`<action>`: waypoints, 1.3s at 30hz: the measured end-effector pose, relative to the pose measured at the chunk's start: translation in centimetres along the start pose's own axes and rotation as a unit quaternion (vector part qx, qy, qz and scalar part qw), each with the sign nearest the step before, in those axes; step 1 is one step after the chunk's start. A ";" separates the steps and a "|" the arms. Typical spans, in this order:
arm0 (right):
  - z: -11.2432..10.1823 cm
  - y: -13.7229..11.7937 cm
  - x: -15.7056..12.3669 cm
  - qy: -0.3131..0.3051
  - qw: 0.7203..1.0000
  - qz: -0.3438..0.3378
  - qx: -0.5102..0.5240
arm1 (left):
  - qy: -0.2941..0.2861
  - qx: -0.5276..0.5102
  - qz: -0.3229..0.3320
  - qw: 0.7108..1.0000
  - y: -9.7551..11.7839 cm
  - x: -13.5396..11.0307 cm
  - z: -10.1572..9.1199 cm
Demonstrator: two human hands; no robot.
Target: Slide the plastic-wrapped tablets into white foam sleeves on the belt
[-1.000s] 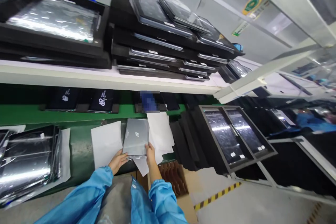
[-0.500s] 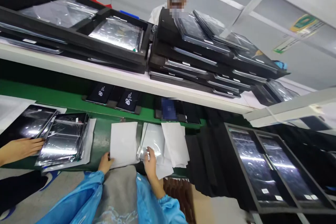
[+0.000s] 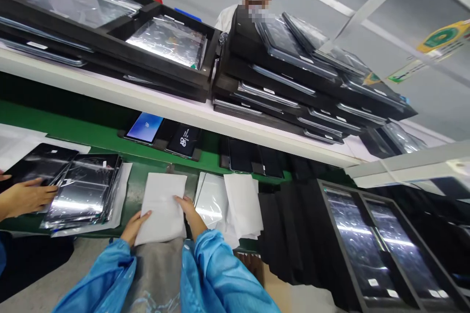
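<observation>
Left hand [image 3: 134,227] is half closed, thumb over left edge of white packet [image 3: 164,205], keeping hold of it. Right hand [image 3: 189,211] is loosely bent, fingertips touching packet near right edge; whether it pinches, cannot tell. Packet is at front edge of green bench [image 3: 137,183]. To its right, silver devices [image 3: 213,200], then white sheets [image 3: 242,205]. At left, co-worker's hand [image 3: 27,198] near dark wrapped devices [image 3: 82,190].
</observation>
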State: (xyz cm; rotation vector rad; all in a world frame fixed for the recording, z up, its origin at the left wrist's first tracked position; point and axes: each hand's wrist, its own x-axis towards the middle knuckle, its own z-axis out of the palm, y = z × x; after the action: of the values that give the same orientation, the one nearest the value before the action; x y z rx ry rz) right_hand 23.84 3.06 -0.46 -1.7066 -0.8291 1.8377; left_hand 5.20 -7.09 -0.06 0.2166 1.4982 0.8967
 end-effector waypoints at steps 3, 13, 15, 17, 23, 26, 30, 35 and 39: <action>1.2 -1.4 -1.8 -0.033 0.993 0.025 0.115 | -0.051 -0.024 0.052 0.997 3.3 -1.9 -1.3; 1.3 -15.4 -12.5 -0.001 0.950 -0.192 0.247 | -0.109 -0.320 0.147 0.930 10.6 -8.9 0.0; 0.7 -16.4 -13.7 0.029 0.939 -0.243 0.242 | -0.130 -0.413 0.125 0.893 9.7 -9.7 2.4; -0.2 -17.0 -14.6 0.037 0.933 -0.288 0.212 | -0.145 -0.440 0.093 0.881 9.3 -10.2 4.4; -4.3 -20.2 -17.8 0.018 0.914 -0.386 0.128 | -0.146 -0.421 0.109 0.889 9.6 -9.9 5.6; -6.1 -21.5 -19.1 -0.002 0.925 -0.375 0.067 | -0.136 -0.393 0.113 0.902 9.2 -9.8 4.9; -8.5 -21.0 -19.8 -0.047 0.946 -0.319 0.005 | -0.155 -0.316 0.088 0.932 9.4 -10.3 4.2; -9.8 -19.8 -20.3 -0.009 0.956 -0.288 -0.054 | -0.178 -0.250 0.064 0.949 10.0 -10.5 4.3; -8.7 -18.3 -18.9 0.126 0.961 -0.236 0.063 | -0.073 -0.269 0.080 0.957 9.5 -10.4 5.2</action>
State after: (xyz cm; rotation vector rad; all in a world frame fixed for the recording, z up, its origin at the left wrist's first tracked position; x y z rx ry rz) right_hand 33.43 3.13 25.59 -1.4650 -0.8972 1.2963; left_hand 8.10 -5.15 14.54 0.0003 1.0616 1.3536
